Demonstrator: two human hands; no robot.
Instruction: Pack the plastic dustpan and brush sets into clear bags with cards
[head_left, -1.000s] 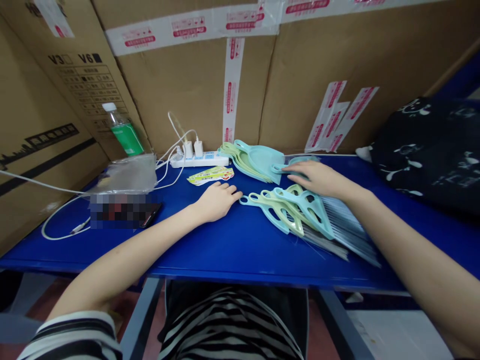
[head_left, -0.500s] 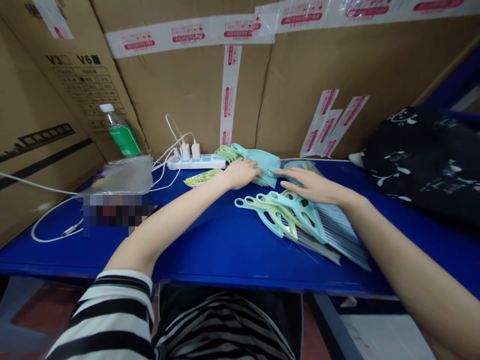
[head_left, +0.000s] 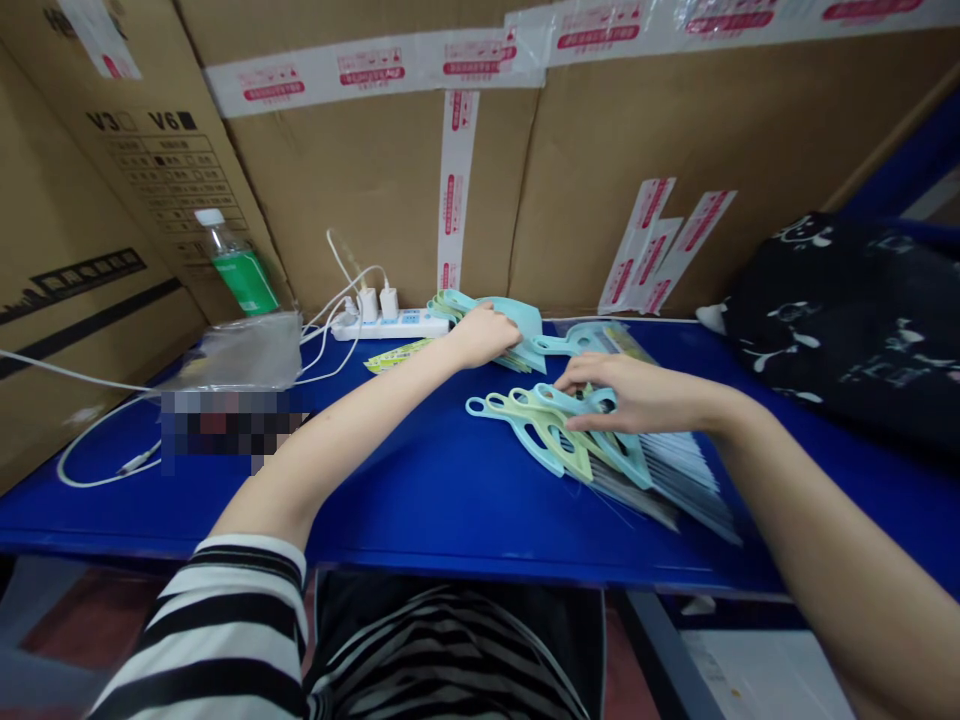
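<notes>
My left hand point(head_left: 481, 335) lies over a stack of light blue and green dustpans point(head_left: 528, 318) at the back of the table, its fingers curled down on the top blue dustpan. Nearer the middle, my right hand point(head_left: 641, 392) has thumb and fingers around the top blue hand brush point(head_left: 632, 458). That brush lies on a fanned pile of blue and green hand brushes point(head_left: 574, 455), with their bristles pointing to the lower right. Behind my right hand lies another light blue handled piece point(head_left: 581, 338), partly in clear plastic.
A white power strip point(head_left: 397, 325) with chargers and cables stands at the back. Yellow-green printed cards point(head_left: 394, 357) lie beside it. Clear plastic bags point(head_left: 247, 350) and a green-labelled bottle point(head_left: 244, 275) are at left. A black patterned cloth point(head_left: 847, 340) sits right; cardboard boxes point(head_left: 360, 190) wall the back.
My right hand has come down and nearer from the blue piece behind, closing on the top brush. My left hand's fingers have curled more on the dustpans.
</notes>
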